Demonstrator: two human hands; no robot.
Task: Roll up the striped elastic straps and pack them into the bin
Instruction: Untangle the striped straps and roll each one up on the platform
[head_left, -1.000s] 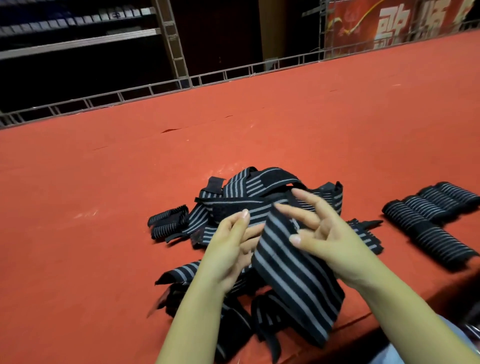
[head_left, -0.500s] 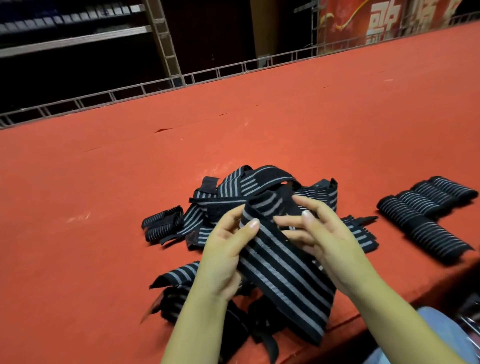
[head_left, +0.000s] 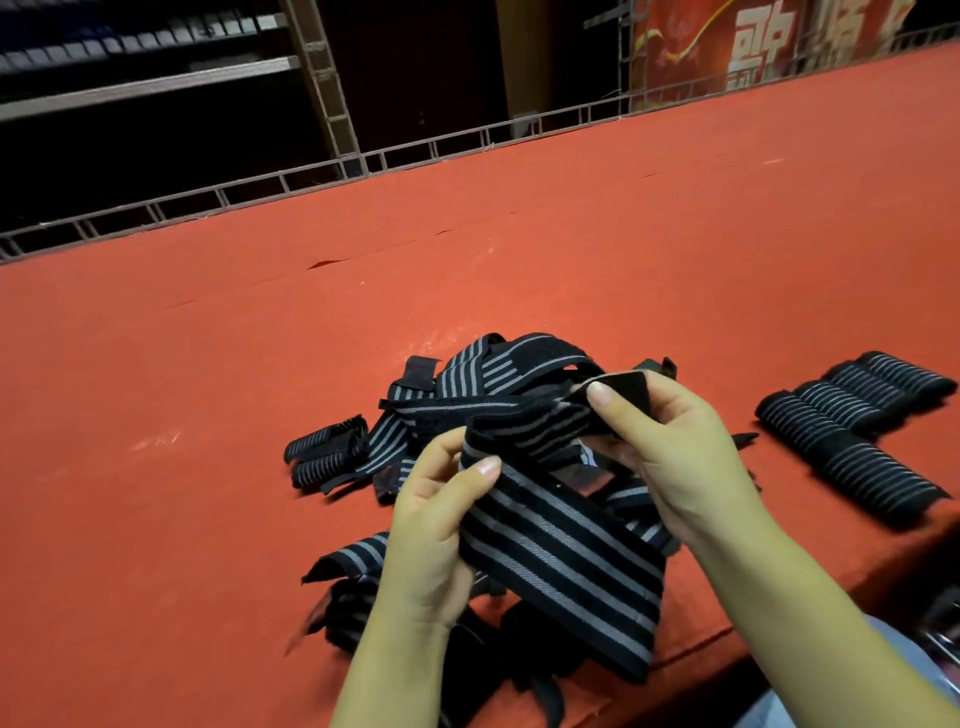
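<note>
A black strap with grey stripes (head_left: 561, 561) hangs between my hands above the red table. My left hand (head_left: 431, 525) grips its left edge, thumb on top. My right hand (head_left: 670, 447) pinches the strap's upper end, which is folded over to the right. Behind and under my hands lies a loose heap of the same striped straps (head_left: 483, 384). Several rolled straps (head_left: 852, 431) lie side by side at the right. No bin is in view.
The red felt table (head_left: 208, 415) reaches far back to a metal rail (head_left: 291, 182). Dark shelving stands beyond it at the left, a red banner at the back right. The table's near edge runs under my right forearm.
My right hand has turned the strap's upper end over and pulled it to the right. My left hand has kept its hold on the strap's left edge.
</note>
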